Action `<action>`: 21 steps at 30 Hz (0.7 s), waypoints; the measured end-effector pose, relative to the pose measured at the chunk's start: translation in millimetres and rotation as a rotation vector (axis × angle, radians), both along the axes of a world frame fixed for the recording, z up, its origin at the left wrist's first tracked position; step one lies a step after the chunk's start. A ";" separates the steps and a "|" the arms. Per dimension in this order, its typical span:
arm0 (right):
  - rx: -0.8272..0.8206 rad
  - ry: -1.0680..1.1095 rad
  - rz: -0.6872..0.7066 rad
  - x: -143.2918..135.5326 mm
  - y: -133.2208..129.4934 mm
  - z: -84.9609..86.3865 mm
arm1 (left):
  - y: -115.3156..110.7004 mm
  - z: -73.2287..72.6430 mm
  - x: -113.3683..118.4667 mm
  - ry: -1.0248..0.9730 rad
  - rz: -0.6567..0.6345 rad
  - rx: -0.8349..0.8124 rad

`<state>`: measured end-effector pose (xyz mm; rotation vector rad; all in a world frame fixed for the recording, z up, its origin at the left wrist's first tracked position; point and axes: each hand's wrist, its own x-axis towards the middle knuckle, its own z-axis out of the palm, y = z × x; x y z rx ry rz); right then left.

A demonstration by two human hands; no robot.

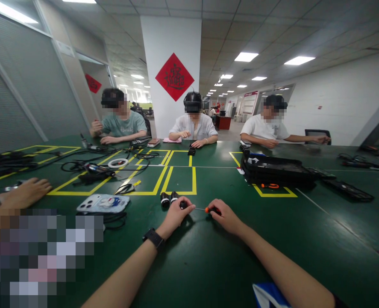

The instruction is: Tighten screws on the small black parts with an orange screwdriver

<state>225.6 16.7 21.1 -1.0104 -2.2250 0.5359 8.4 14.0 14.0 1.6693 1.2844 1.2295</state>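
Observation:
My right hand [223,214] is closed around the orange-and-black handle of a screwdriver [206,210]. The screwdriver's thin metal shaft points left, its tip reaching the fingertips of my left hand [176,214]. Those fingers are pinched on a small black round part [183,205], mostly covered by the hand, so its kind is unclear. Just beyond my left hand are two short black cylinders [165,201] with pale rings, side by side on the green table [189,265]. Whether they join the held part cannot be seen.
A phone in a blue patterned case [104,203] lies left, near cables and another person's hand [32,192]. Right of centre sit a black tool case [275,169] and orange-handled pliers [270,186]. Yellow tape [194,182] marks the table. Several people sit around it.

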 end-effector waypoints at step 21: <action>0.033 -0.027 -0.007 0.1 -1.3 0.0 | -1.9 2.9 -0.2 0.018 0.023 0.022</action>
